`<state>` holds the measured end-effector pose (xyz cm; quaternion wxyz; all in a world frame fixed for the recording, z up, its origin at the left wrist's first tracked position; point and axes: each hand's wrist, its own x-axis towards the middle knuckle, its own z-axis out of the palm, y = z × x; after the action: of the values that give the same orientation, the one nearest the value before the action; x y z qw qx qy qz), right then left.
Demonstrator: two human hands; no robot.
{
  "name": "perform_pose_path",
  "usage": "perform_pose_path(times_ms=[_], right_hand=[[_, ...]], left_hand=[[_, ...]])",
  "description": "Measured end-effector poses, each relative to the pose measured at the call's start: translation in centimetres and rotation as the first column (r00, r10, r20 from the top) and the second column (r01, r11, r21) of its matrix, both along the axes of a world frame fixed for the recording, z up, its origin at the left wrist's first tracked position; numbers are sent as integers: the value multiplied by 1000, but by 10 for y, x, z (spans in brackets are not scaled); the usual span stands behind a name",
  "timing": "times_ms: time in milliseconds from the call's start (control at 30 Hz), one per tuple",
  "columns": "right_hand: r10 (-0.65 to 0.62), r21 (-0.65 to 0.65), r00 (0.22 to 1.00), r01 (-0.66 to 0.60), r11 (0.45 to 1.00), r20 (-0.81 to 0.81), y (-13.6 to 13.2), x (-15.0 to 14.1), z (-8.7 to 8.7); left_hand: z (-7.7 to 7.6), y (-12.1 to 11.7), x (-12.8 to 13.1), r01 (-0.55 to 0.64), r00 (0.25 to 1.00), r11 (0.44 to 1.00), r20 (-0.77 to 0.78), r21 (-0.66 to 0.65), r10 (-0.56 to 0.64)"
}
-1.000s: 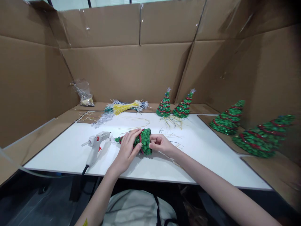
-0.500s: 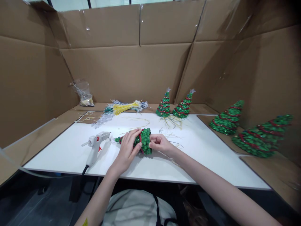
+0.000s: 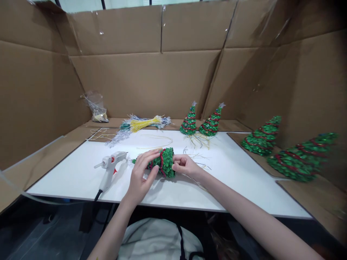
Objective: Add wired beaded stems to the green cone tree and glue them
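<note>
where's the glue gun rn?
Head view: the glue gun is on the white tabletop, left of the left hand, near the top end of the green tree under that hand.

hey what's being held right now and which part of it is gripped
The right hand holds the green tree lying down by its base; the left hand curves over its narrower part, its grip unclear.

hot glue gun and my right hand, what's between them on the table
The left hand and, partly under it, a green Christmas tree lying on its side; the head view shows both.
</note>
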<state>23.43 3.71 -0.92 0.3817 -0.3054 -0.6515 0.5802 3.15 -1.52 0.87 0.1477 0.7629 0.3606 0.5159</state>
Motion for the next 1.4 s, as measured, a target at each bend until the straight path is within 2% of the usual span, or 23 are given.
perform_pose_path(times_ms=[67, 233, 567, 833, 1000, 1200, 1400], right_hand=[[-9, -2, 1000, 9, 1000, 2, 0, 0, 1], [-7, -3, 1000, 7, 1000, 10, 1, 0, -1], [-5, -9, 1000, 5, 1000, 1, 2, 1, -2], [-10, -16, 1000, 10, 1000, -2, 0, 1, 0], [-5, -16, 1000, 5, 1000, -12, 1, 1, -3], [-4, -36, 1000, 3, 999, -30, 2, 2, -6], [-1, -47, 999, -1, 999, -41, 5, 2, -9]], left_hand=[[-1, -5, -3, 12, 1000, 999, 4, 44, -12], [-9, -14, -7, 68, 997, 998, -48, 8, -68], [-14, -18, -10, 65, 984, 998, -168, -4, -64], [-15, -18, -10, 52, 989, 998, -139, -26, -56], [-14, -18, -12, 71, 991, 993, -106, -92, -80], [-12, -14, -12, 126, 991, 961, -16, -245, -134], [-10, -11, -14, 174, 983, 939, -1, -296, -182]])
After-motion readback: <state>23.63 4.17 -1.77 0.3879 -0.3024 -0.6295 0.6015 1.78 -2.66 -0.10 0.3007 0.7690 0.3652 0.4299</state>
